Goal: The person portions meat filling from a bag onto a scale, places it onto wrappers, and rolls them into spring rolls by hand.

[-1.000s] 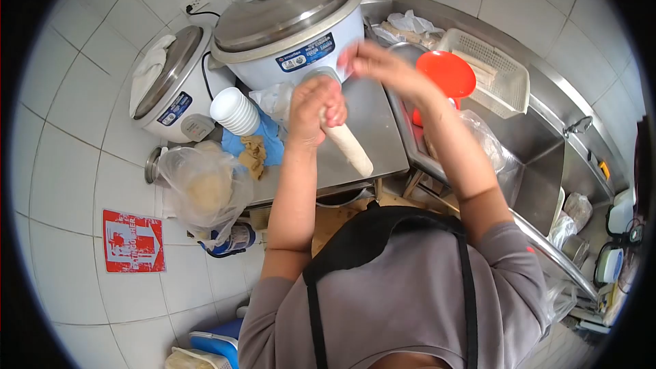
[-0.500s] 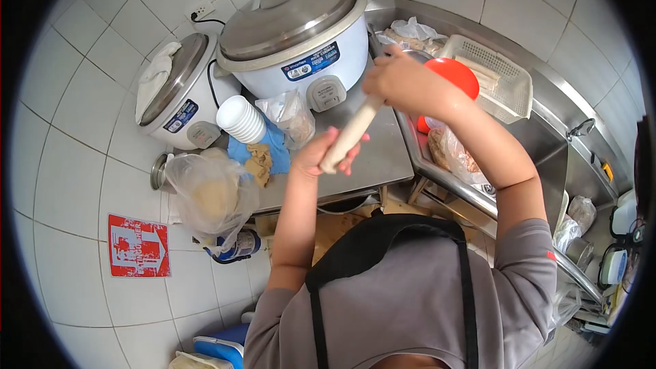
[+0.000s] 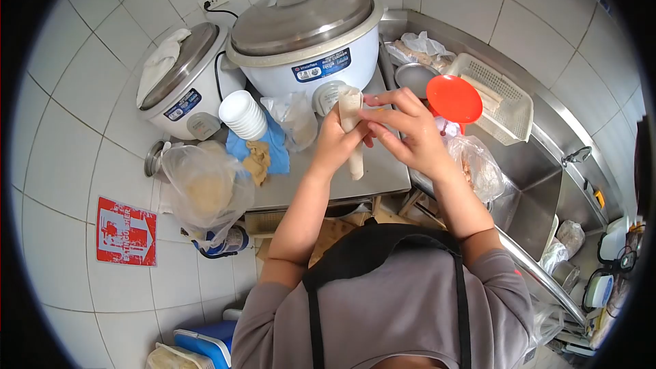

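Note:
A long pale roll that looks like an uncooked spring roll stands nearly upright over the steel counter. My left hand is closed around its middle, and its lower end sticks out below the fingers. At the upper end, the wrapper shows an open, rolled edge. My right hand has its fingers spread, their tips at the right side of that upper end; whether they pinch the wrapper I cannot tell. A white basket holding similar pale rolls stands beyond my right hand, beside a red plate.
Two rice cookers stand against the tiled wall. Before them are stacked white cups, a blue cloth and a plastic bag of pale contents. Right lies a steel sink, with a bag of food near its edge.
The roll has turned from slanted to nearly upright. My left hand has moved up to its middle. My right hand has come down from the top end, and its fingers have spread.

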Demonstrator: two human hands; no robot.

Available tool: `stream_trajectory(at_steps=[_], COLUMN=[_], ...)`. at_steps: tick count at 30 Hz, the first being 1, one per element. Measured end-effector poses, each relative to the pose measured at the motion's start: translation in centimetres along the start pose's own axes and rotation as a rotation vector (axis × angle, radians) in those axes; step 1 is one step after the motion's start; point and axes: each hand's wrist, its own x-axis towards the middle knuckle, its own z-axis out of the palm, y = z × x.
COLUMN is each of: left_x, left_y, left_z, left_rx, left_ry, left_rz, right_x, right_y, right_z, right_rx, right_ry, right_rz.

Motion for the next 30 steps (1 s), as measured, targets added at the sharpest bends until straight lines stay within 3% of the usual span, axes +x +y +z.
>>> stream_trajectory(at_steps=[3, 6, 10, 16, 19, 21, 24, 25, 26, 30], left_x=[0.2, 0.5, 1.2, 1.3, 1.2, 1.2, 0.7, 0.6, 0.5, 0.4], left_y=[-0.6, -0.8, -0.8, -1.7, -1.5, -1.1, 1.2, 1.8, 2.5, 1.4], left_z=[0.2, 1.0, 1.8, 2.3, 1.7, 1.2, 0.3, 0.7, 1.0, -0.1], left_rx=[0.163, 0.165, 0.122, 0.169, 0.348, 0.544, 0.179, 0.141, 0.102, 0.152], left_ry=[0.006, 0.076, 0.124, 0.215, 0.159, 0.086, -0.290, -0.346, -0.402, -0.506], left_rz=[0.108, 0.030, 0.106, 0.136, 0.208, 0.304, -0.082, -0.130, -0.181, -0.268], right_x=[-0.3, -0.4, -0.4, 0.1, 0.5, 1.0, 2.8, 3.2, 3.6, 3.9], right_y=[0.2, 0.2, 0.3, 0.0, 0.0, 1.4, 2.2, 2.3, 2.5, 2.1], right_z=[1.3, 1.8, 2.1, 1.9, 1.2, -1.1, -3.1, -3.5, -3.6, -3.5], right_rx=[-0.079, -0.054, -0.087, -0.373, -0.415, -0.166, 0.195, 0.314, 0.283, 0.262], right_ry=[0.061, 0.093, 0.110, 0.086, -0.016, -0.204, -0.346, -0.377, -0.418, -0.531], right_rz=[0.007, 0.014, 0.036, 0.000, -0.026, -0.005, 0.032, 0.046, -0.047, -0.054])
